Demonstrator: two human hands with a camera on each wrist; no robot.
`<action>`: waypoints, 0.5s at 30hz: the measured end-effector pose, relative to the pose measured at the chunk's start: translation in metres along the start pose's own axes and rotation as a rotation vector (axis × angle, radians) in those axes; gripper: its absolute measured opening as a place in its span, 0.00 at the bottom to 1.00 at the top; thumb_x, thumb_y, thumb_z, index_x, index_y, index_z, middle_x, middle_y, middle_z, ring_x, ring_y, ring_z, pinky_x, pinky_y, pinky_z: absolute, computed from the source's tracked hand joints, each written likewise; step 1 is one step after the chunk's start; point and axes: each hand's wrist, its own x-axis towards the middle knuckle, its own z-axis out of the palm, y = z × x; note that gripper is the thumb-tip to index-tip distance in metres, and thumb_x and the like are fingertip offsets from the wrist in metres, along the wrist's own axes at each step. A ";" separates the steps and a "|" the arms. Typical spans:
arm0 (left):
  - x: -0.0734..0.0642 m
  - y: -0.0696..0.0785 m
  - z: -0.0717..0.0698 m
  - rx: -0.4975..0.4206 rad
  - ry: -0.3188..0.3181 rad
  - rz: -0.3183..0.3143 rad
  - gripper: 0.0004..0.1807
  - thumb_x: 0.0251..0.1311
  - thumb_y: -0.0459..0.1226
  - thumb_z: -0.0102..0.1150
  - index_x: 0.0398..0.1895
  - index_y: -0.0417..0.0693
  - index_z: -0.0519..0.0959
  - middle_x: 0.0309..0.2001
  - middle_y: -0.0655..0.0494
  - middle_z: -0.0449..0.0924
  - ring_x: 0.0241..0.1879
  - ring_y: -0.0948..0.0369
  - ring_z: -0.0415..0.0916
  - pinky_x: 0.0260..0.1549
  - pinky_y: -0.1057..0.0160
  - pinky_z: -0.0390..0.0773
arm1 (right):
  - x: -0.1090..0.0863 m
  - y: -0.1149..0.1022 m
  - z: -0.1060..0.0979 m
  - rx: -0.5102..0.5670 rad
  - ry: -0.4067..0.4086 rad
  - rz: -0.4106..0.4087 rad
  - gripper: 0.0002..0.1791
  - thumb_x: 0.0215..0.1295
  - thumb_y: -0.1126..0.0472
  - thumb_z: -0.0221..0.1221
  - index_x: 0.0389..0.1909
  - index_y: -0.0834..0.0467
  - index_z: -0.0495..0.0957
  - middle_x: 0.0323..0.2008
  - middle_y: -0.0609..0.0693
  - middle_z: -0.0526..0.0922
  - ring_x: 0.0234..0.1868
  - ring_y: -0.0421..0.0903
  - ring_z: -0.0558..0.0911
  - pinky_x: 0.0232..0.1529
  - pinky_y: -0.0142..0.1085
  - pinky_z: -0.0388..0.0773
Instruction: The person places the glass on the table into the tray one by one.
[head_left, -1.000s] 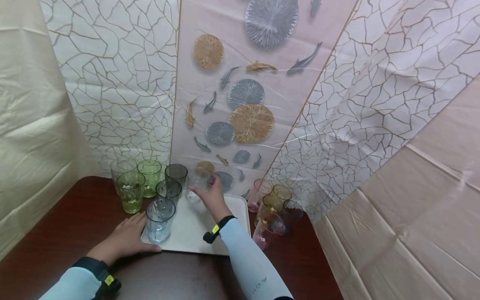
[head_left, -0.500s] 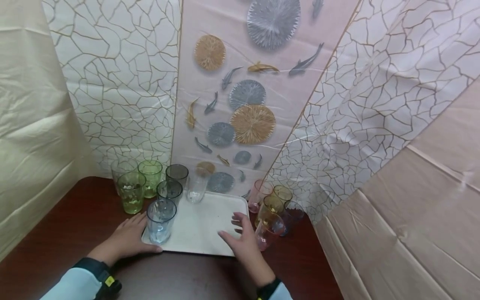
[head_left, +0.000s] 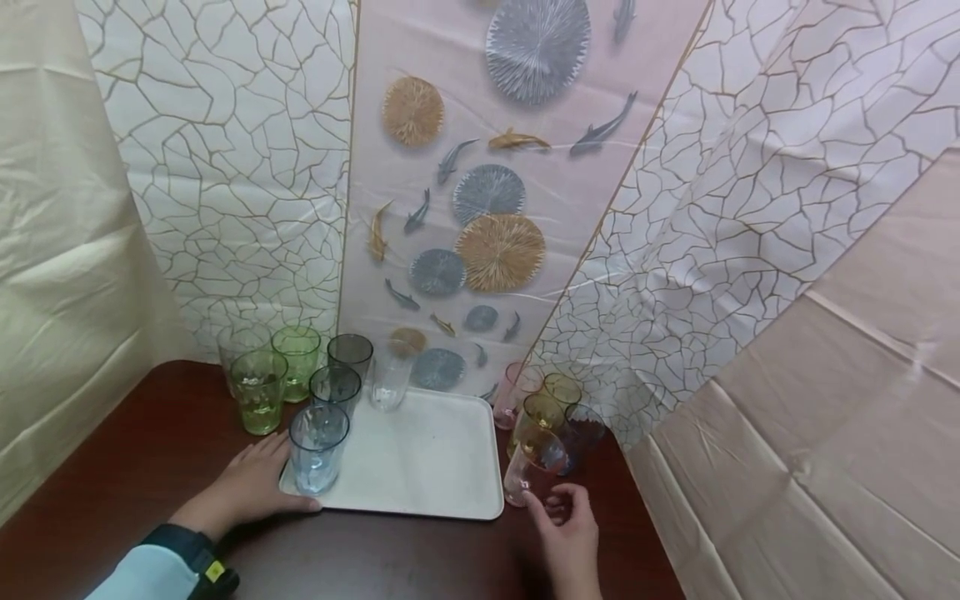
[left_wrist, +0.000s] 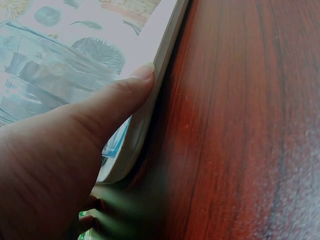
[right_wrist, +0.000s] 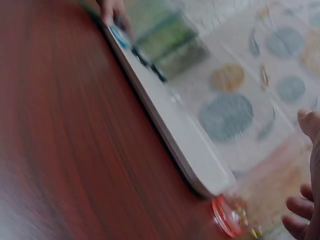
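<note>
My left hand (head_left: 247, 487) rests at the near left corner of a white tray (head_left: 427, 467); in the left wrist view its thumb (left_wrist: 120, 100) lies on the tray rim. Beside its fingertips, a light blue glass (head_left: 317, 468) stands on the tray. Behind that are two grey glasses (head_left: 335, 390) and a clear glass (head_left: 388, 390) near the back edge. At the tray's right, my right hand (head_left: 568, 533) holds nothing, its thumb and fingers spread beside a pink glass (head_left: 521, 487). In the right wrist view the pink glass's red base (right_wrist: 227, 217) shows left of the fingers.
Green glasses (head_left: 260, 412) and a clear glass stand left of the tray. On the right, amber glasses (head_left: 543, 412), another pink glass (head_left: 508, 408) and a dark blue glass (head_left: 583, 433) crowd together near the dark wooden table's (head_left: 375, 558) edge. Patterned cloth hangs behind.
My right hand has let go of the clear glass at the tray's back and moved right and nearer, to the pink glass. The left hand has stayed at the tray corner.
</note>
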 end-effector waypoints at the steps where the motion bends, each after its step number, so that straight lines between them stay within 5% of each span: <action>1: 0.000 0.000 0.000 -0.004 0.000 0.000 0.81 0.34 0.82 0.63 0.77 0.25 0.59 0.75 0.23 0.55 0.73 0.28 0.49 0.70 0.26 0.51 | 0.004 0.004 0.001 -0.020 0.015 0.014 0.31 0.53 0.54 0.80 0.49 0.63 0.75 0.38 0.57 0.82 0.36 0.48 0.83 0.35 0.35 0.84; 8: -0.001 0.000 0.001 -0.001 0.002 -0.003 0.80 0.34 0.81 0.64 0.78 0.26 0.59 0.75 0.23 0.55 0.73 0.28 0.50 0.69 0.26 0.52 | 0.033 0.024 0.023 0.113 -0.045 0.076 0.52 0.51 0.51 0.80 0.68 0.67 0.61 0.61 0.67 0.74 0.59 0.64 0.77 0.60 0.59 0.76; 15: 0.000 -0.002 0.002 -0.001 0.001 0.000 0.80 0.35 0.81 0.64 0.78 0.26 0.58 0.76 0.23 0.54 0.73 0.28 0.49 0.69 0.26 0.51 | 0.043 0.032 0.047 0.223 -0.033 0.136 0.58 0.49 0.48 0.81 0.76 0.57 0.57 0.67 0.67 0.72 0.68 0.61 0.71 0.68 0.58 0.68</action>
